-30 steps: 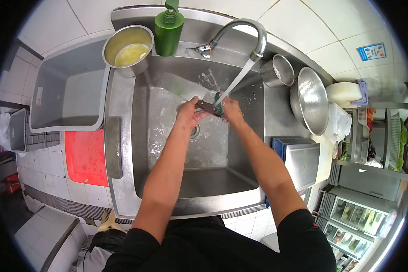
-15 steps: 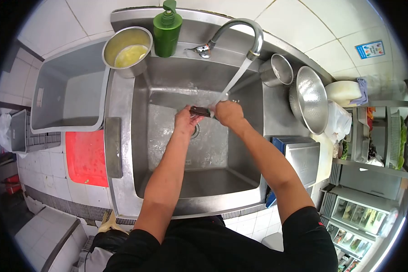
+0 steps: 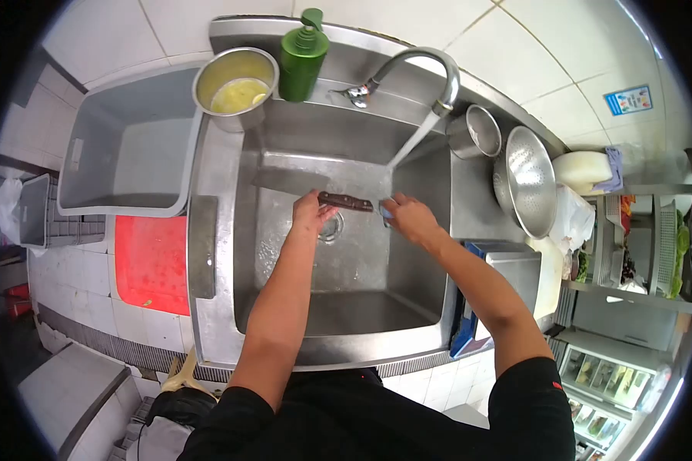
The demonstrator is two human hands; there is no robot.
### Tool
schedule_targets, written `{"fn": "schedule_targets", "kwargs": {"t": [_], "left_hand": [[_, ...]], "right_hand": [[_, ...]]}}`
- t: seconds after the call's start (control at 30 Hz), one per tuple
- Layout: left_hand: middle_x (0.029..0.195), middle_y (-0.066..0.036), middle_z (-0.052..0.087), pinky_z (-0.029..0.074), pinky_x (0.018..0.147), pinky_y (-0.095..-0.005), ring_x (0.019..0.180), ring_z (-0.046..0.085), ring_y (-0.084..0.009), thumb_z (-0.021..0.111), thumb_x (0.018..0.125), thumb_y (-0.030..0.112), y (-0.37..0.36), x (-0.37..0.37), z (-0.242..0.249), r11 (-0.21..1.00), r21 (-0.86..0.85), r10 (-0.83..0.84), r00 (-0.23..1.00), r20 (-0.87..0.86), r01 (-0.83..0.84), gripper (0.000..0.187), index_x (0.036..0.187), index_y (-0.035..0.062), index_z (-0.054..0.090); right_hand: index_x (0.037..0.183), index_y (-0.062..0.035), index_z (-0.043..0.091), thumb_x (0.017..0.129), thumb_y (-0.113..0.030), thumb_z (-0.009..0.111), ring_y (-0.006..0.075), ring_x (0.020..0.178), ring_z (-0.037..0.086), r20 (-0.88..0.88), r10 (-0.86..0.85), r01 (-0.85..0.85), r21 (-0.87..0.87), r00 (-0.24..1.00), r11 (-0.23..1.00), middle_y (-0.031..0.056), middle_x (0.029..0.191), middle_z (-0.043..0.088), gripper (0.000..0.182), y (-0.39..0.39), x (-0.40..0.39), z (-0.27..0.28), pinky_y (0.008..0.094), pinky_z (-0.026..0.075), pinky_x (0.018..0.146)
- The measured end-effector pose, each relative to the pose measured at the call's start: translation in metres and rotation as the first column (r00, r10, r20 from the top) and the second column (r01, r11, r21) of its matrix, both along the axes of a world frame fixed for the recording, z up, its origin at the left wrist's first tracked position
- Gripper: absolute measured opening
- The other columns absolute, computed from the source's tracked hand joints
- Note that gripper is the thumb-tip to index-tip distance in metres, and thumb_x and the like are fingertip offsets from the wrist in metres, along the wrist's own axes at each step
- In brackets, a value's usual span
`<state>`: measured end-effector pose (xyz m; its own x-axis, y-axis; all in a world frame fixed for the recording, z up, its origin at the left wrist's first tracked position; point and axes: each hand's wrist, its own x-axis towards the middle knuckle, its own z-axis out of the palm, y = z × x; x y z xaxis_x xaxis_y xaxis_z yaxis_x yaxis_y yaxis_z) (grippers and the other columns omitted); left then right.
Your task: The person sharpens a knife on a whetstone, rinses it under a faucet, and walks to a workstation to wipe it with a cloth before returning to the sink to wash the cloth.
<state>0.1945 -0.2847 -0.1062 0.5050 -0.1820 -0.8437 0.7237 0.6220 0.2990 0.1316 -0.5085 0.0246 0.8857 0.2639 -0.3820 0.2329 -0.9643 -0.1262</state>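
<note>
Over the sink basin (image 3: 338, 265), my left hand (image 3: 307, 213) is closed on a knife (image 3: 347, 202) by the left end of its brown, riveted handle. The handle points right, tilted slightly down, and no blade can be made out beyond it. Just right of the handle's end, my right hand (image 3: 414, 219) is closed, fingertips together on a small bluish-grey thing that I cannot make out. Water (image 3: 414, 144) runs from the curved faucet (image 3: 447, 88) into the basin behind my right hand. Below the knife lies the round drain (image 3: 331, 227).
A pot with yellowish contents (image 3: 201, 86) and a green pump bottle (image 3: 304, 65) stand at the back left. Left are a grey tub (image 3: 173, 201) and a red board (image 3: 150, 265). A small steel pot (image 3: 464, 137) and colander (image 3: 532, 180) sit right.
Both hands have come nearer to me, out of the water stream. My right hand has moved away from the handle to the right, and more of the handle shows.
</note>
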Motion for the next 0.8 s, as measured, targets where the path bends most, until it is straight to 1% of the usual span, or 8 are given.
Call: {"fn": "schedule_targets", "kwargs": {"t": [0.07,0.23,0.3,0.4,0.53,0.6,0.73,0.8], "left_hand": [[0.102,-0.014,0.061,0.058,0.082,-0.0502,0.086,0.066,-0.0329,0.052,0.099,0.024,0.007,-0.005,-0.022,0.999,-0.013,-0.034,0.999,-0.007,0.034,0.023,0.107,0.0034,0.054],[0.096,-0.014,0.062,0.058,0.079,-0.0524,0.083,0.066,-0.0318,0.054,0.098,0.023,-0.004,-0.031,-0.041,0.985,-0.086,-0.154,0.988,-0.02,0.152,0.019,0.102,0.0045,0.056],[0.092,-0.013,0.064,0.058,0.079,-0.0511,0.08,0.065,-0.03,0.057,0.097,0.023,-0.012,-0.037,-0.029,0.99,-0.015,-0.139,0.989,-0.056,0.138,0.018,0.1,0.0048,0.057],[0.093,-0.014,0.065,0.059,0.079,-0.0491,0.082,0.066,-0.0292,0.061,0.094,0.018,-0.012,-0.035,-0.013,0.991,-0.11,-0.077,0.996,-0.046,0.071,0.016,0.101,0.0039,0.059],[0.093,-0.014,0.065,0.061,0.073,-0.0422,0.083,0.066,-0.0285,0.064,0.093,0.014,-0.014,-0.008,0.012,0.991,-0.116,-0.064,0.997,0.048,0.069,0.015,0.101,0.003,0.06],[0.093,-0.014,0.066,0.061,0.072,-0.0394,0.082,0.067,-0.0272,0.064,0.093,0.015,-0.023,0.008,0.026,0.989,-0.14,-0.044,0.997,0.061,0.052,0.014,0.1,0.0028,0.06],[0.091,-0.013,0.066,0.062,0.071,-0.0348,0.079,0.067,-0.0238,0.064,0.094,0.014,-0.038,0.029,0.045,0.981,-0.179,-0.061,0.994,0.088,0.076,0.013,0.098,0.0019,0.06],[0.089,-0.012,0.066,0.062,0.073,-0.0351,0.079,0.067,-0.0232,0.065,0.093,0.013,-0.042,0.034,0.051,0.978,-0.177,-0.095,0.989,0.111,0.114,0.012,0.097,0.0024,0.062]], "right_hand": [[0.126,-0.0098,0.058,0.089,-0.029,0.066,0.0373,0.105,0.062,0.031,-0.104,0.096,0.186,0.994,0.978,0.0149,0.111,0.059,0.042,0.026,0.004,0.013,0.0461,0.051,0.088],[0.129,-0.0053,0.055,0.086,-0.04,0.071,0.0371,0.115,0.06,-0.086,-0.325,0.285,0.714,0.942,0.64,0.0236,0.133,0.056,0.058,0.129,0.089,0.083,0.0408,0.046,0.098],[0.13,-0.0047,0.054,0.088,-0.047,0.067,0.0325,0.115,0.062,0.176,-0.31,-0.01,0.882,0.934,0.471,0.0228,0.127,0.061,0.061,0.164,0.138,0.099,0.0398,0.046,0.098],[0.117,-0.002,0.062,0.089,-0.053,0.063,0.0285,0.103,0.066,0.161,-0.347,0.045,0.855,0.924,0.516,0.0178,0.109,0.069,0.058,0.159,0.168,0.118,0.0386,0.05,0.089],[0.078,0.0024,0.071,0.089,-0.046,0.064,0.021,0.071,0.066,-0.216,-0.374,0.432,0.455,0.902,0.779,0.0092,0.075,0.07,0.05,0.064,0.142,0.074,0.0358,0.053,0.068],[0.082,-0.0004,0.072,0.091,-0.036,0.065,0.0147,0.071,0.063,-0.508,-0.424,0.656,0.485,0.749,0.578,0.0068,0.078,0.069,0.037,0.039,0.128,0.053,0.027,0.049,0.064],[0.075,-0.0009,0.069,0.089,-0.028,0.067,0.0155,0.067,0.066,-0.479,-0.306,0.541,0.497,0.823,0.678,0.0071,0.072,0.068,0.031,0.029,0.121,0.066,0.0278,0.054,0.061],[0.072,-0.0022,0.067,0.09,-0.03,0.066,0.0145,0.062,0.063,-0.489,-0.35,0.591,0.528,0.799,0.61,0.006,0.068,0.065,0.033,0.031,0.118,0.075,0.0276,0.051,0.057]]}}
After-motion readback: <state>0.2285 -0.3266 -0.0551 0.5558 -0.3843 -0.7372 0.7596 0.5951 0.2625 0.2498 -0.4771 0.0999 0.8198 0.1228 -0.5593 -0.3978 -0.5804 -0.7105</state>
